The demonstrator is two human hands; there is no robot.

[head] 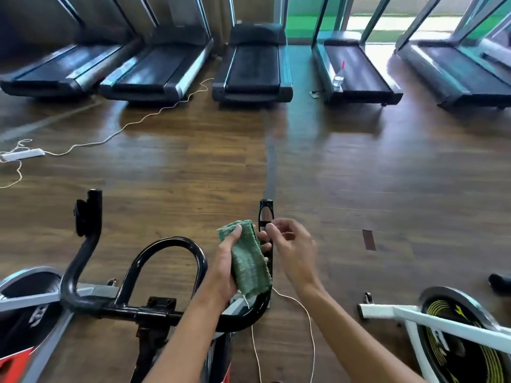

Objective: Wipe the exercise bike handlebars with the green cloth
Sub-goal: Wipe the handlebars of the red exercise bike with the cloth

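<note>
the left hand (225, 262) curls its fingers round the green cloth (249, 262), held at the right prong of the black handlebars (171, 241), while the right hand (293, 244) hovers just beside it, fingers loosely bent, seemingly holding nothing.

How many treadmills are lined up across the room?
5 treadmills in one row: far left, left of centre, centre, right of centre, far right. Another may be cut off at the right edge.

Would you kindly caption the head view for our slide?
Left hand holds the green cloth at the bike handlebars; right hand hovers alongside.
</note>
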